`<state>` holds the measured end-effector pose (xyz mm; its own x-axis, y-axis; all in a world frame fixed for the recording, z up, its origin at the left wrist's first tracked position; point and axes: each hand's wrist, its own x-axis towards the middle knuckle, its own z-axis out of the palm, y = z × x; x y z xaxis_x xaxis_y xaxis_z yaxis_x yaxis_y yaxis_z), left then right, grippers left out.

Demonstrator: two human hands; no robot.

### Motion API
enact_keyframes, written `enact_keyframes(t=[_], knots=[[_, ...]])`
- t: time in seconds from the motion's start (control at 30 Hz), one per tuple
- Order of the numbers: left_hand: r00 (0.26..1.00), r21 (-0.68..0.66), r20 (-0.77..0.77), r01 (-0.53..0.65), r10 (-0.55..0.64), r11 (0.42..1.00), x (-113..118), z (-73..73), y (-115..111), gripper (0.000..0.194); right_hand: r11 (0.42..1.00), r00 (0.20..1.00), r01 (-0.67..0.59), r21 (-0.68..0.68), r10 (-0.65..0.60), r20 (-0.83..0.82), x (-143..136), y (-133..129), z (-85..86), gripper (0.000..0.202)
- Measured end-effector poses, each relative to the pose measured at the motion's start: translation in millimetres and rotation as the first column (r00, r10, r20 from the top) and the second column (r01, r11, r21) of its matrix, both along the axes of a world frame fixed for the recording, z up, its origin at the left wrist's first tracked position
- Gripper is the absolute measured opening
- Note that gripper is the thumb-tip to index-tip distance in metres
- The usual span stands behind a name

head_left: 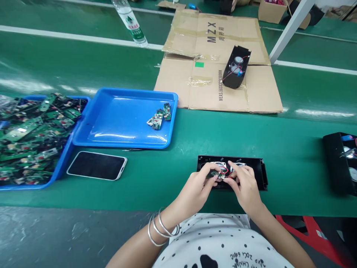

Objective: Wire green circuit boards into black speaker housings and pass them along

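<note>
A black speaker housing [258, 173] lies flat near the table's front edge, with two round speakers partly showing under my hands. My left hand [199, 186] pinches a small green circuit board [216, 174] above the housing. Close by on the right, my right hand [244, 184] has thumb and index finger drawn together at the red wires [225, 170] beside the board. Fingertips hide the exact contact of wire and board.
A blue tray [125, 140] holds several small boards; another blue tray [60, 171] is heaped with boards. A phone [97, 165], flattened cardboard [181, 80] bearing a black housing [230, 80], a bottle [132, 26] and another black housing [333, 163] lie around.
</note>
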<state>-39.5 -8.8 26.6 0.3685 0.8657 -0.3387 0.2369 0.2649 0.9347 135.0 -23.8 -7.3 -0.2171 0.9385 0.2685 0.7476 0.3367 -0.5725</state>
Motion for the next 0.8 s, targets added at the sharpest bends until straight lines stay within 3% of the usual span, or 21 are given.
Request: enact_keyframes(t=[0.1,0.3,0.43,0.53,0.63,0.7,0.8], knots=[[0.995,-0.060,0.075,-0.059,0.063,0.996,1,-0.4,0,0.016,0.996,0.997,-0.058,0.064,0.055,0.047,-3,2,0.9,0.021],[0.984,-0.165,0.107,-0.125,0.144,0.978,3,-2.3,-1,0.015,0.993,0.998,-0.017,0.116,0.009,0.069,-11,4,1.2,0.017],[0.992,-0.178,0.066,-0.093,0.106,0.980,1,-2.3,0,0.020,1.000,0.998,-0.011,0.016,0.010,0.059,2,1,4.3,0.028],[0.999,-0.180,0.011,-0.033,0.035,0.983,-3,1.7,5,0.022,0.986,0.981,0.168,-0.001,-0.168,0.094,25,0,11.4,0.038],[0.996,-0.210,-0.074,0.032,-0.048,0.977,-10,8.5,14,0.027,0.956,0.943,0.284,0.077,-0.293,0.158,45,2,16.5,0.031],[0.988,-0.225,-0.126,0.054,-0.084,0.973,-14,12.8,22,0.033,0.970,0.946,0.226,0.090,-0.240,0.218,52,3,16.8,0.039],[0.971,-0.203,-0.224,0.031,-0.078,0.979,-17,16.1,33,0.035,0.999,0.936,0.010,0.051,-0.027,0.350,49,5,14.1,0.069]])
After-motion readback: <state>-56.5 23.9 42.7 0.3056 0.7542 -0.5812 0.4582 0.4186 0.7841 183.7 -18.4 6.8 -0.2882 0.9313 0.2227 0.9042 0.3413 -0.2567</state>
